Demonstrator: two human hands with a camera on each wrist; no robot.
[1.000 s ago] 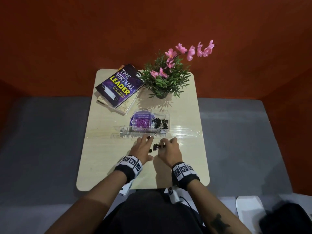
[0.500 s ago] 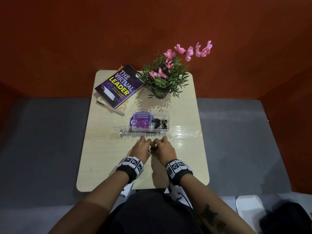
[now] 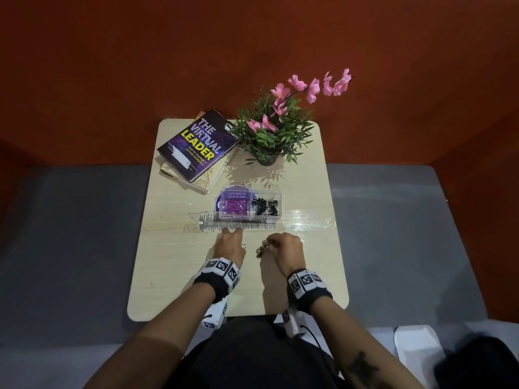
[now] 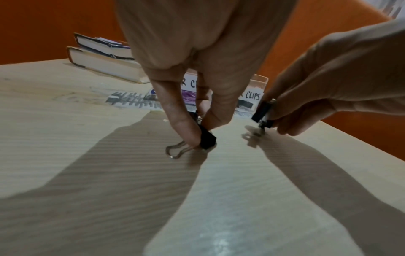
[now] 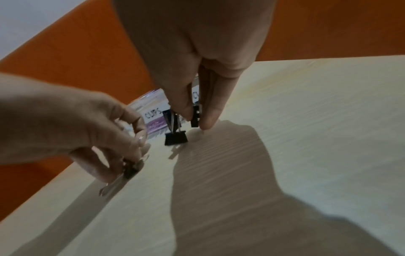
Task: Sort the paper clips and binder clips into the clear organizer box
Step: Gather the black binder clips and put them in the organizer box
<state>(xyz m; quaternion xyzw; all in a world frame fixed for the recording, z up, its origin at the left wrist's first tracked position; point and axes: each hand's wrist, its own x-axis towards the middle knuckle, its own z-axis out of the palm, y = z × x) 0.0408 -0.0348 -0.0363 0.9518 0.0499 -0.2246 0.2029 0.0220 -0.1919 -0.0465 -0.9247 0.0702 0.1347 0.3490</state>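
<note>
Left hand [image 4: 197,97] pinches one black binder clip [image 4: 207,138] against the tabletop [image 4: 65,129], its wire handle trailing flat. Right hand [image 5: 192,72] pinches another clip [image 5: 195,116] clear of the surface, with a second [image 5: 176,138] dangling from it by the handles. The organizer box [image 3: 250,204] stands just beyond, purple paper clips left, binder clips right. Judgement: the clips are light, stiff, smooth steel; the loose handles swing, so the body is the surer hold.
</note>
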